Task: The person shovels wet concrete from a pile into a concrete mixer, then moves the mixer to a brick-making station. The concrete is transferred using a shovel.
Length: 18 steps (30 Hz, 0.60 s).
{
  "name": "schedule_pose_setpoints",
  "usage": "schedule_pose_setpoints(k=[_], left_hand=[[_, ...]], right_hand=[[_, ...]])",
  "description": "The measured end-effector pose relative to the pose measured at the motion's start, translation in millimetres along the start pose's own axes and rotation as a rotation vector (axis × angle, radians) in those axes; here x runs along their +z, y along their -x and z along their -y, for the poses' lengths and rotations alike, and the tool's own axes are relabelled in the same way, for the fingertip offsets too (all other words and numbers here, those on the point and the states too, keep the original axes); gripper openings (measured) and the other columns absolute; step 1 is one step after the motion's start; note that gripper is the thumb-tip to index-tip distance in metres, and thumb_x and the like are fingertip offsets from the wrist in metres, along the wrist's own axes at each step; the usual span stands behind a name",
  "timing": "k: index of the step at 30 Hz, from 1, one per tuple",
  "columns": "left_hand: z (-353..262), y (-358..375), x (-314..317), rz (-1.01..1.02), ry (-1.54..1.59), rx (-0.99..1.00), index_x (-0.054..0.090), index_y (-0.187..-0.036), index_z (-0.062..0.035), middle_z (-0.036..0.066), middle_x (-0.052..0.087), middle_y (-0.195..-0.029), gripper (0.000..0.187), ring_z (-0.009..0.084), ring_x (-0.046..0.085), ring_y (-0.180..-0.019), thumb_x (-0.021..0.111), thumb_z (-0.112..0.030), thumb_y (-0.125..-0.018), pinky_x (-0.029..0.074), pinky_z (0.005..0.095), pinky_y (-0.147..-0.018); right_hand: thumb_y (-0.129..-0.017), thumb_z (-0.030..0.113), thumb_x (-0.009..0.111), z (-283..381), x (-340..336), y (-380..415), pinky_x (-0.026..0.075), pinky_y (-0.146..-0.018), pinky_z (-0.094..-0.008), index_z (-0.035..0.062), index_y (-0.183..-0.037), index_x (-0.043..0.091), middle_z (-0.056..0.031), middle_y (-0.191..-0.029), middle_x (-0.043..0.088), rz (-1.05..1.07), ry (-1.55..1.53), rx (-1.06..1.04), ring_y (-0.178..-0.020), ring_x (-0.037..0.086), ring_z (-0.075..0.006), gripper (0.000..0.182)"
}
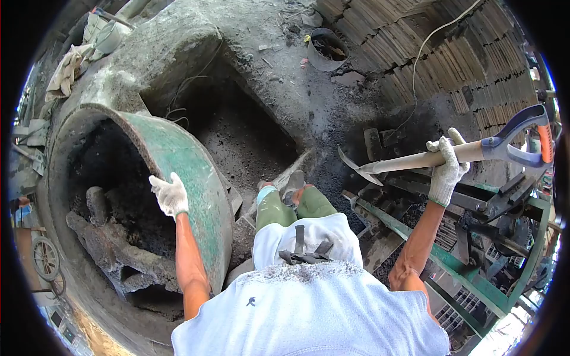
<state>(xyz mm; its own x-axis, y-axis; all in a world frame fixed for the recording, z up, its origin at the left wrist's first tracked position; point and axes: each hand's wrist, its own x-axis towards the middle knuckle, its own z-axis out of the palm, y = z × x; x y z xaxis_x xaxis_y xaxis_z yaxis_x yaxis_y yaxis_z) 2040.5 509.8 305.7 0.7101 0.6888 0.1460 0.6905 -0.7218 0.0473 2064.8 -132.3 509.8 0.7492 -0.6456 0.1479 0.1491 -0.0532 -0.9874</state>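
Observation:
In a white knit glove, my right hand [446, 168] wraps round the shaft of a shovel [409, 161]. The tool lies nearly level, with its D-shaped black and orange handle to the right and its metal blade, seen edge-on, to the left. My left hand [169, 196], gloved the same way, is at the rim of a large round green mixer drum [189, 155], thumb and fingers apart and nothing in it. Inside the drum are dark loose material and a crusted mixing arm [127, 249].
Ahead is a rectangular pit [237, 127] with dark grit. A bucket [328, 50] stands beyond it, near stacks of thin boards [439, 68]. To the right is a green-framed machine [469, 276] with metal parts. A bicycle wheel [46, 258] shows at far left.

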Motion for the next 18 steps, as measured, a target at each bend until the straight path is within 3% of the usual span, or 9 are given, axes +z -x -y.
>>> schedule_pose_setpoints(k=[1,2,3,5,8,12,18], left_hand=[[0.1,0.0,2.9,-0.025,-0.016,0.008,0.035,-0.151,0.0001,0.028,0.062,-0.130,0.076,0.0408,0.067,-0.108,0.059,-0.045,-0.095,0.055,0.0497,-0.089],[-15.4,0.0,-18.5,0.112,-0.044,-0.079,0.036,-0.149,-0.0008,0.027,0.063,-0.127,0.073,0.0406,0.068,-0.105,0.059,-0.043,-0.095,0.056,0.0500,-0.087],[-17.2,-0.5,-18.2,0.110,-0.068,-0.082,0.036,-0.146,-0.0015,0.027,0.063,-0.124,0.070,0.0409,0.069,-0.100,0.059,-0.043,-0.095,0.057,0.0502,-0.083],[-24.5,-1.4,-23.0,0.147,-0.119,-0.117,0.040,-0.140,-0.0021,0.026,0.064,-0.118,0.064,0.0411,0.070,-0.096,0.058,-0.044,-0.095,0.058,0.0501,-0.080],[-14.9,-2.7,-3.9,0.068,-0.101,-0.105,0.046,-0.126,-0.0026,0.025,0.063,-0.113,0.052,0.0427,0.070,-0.095,0.058,-0.043,-0.095,0.056,0.0535,-0.076],[-23.3,-10.3,-7.6,0.089,-0.155,-0.217,0.050,-0.120,-0.0010,0.027,0.066,-0.109,0.047,0.0450,0.069,-0.094,0.053,-0.041,-0.095,0.055,0.0551,-0.078],[-40.2,-10.9,-4.2,-0.009,-0.162,-0.380,0.057,-0.124,0.0016,0.027,0.066,-0.118,0.050,0.0441,0.066,-0.106,0.049,-0.038,-0.094,0.052,0.0547,-0.087]], right_hand=[[-0.080,-0.008,0.071,-0.8,1.2,-5.9,0.062,-0.073,-0.0391,-0.0110,-0.122,0.061,-0.0121,-0.082,0.068,-0.008,-0.003,-0.023,-0.069,0.070,-0.0238,0.043],[-0.080,-0.008,0.071,-1.5,2.1,-12.9,0.062,-0.073,-0.0388,-0.0110,-0.122,0.061,-0.0120,-0.082,0.068,-0.017,-0.003,-0.046,-0.069,0.070,-0.0236,0.044],[-0.079,-0.008,0.071,-1.5,3.4,-20.7,0.062,-0.074,-0.0385,-0.0109,-0.122,0.061,-0.0118,-0.083,0.068,-0.026,0.000,-0.070,-0.069,0.070,-0.0234,0.044],[-0.076,-0.005,0.074,0.9,15.8,-37.0,0.061,-0.073,-0.0386,-0.0088,-0.119,0.063,-0.0110,-0.084,0.068,-0.213,0.032,-0.084,-0.071,0.071,-0.0239,0.045],[-0.076,-0.008,0.072,-43.8,14.2,-55.6,0.061,-0.070,-0.0402,-0.0110,-0.122,0.062,-0.0115,-0.083,0.068,-0.242,0.042,-0.126,-0.071,0.071,-0.0249,0.046],[-0.079,-0.003,0.069,-54.0,34.2,-91.5,0.059,-0.070,-0.0412,-0.0137,-0.137,0.051,-0.0160,-0.081,0.066,0.189,-0.025,-0.250,-0.070,0.068,-0.0258,0.061],[-0.087,-0.004,0.066,-62.6,127.3,-181.4,0.057,-0.067,-0.0424,-0.0118,-0.144,0.041,-0.0152,-0.081,0.065,0.133,-0.050,-0.353,-0.069,0.065,-0.0236,0.063]])
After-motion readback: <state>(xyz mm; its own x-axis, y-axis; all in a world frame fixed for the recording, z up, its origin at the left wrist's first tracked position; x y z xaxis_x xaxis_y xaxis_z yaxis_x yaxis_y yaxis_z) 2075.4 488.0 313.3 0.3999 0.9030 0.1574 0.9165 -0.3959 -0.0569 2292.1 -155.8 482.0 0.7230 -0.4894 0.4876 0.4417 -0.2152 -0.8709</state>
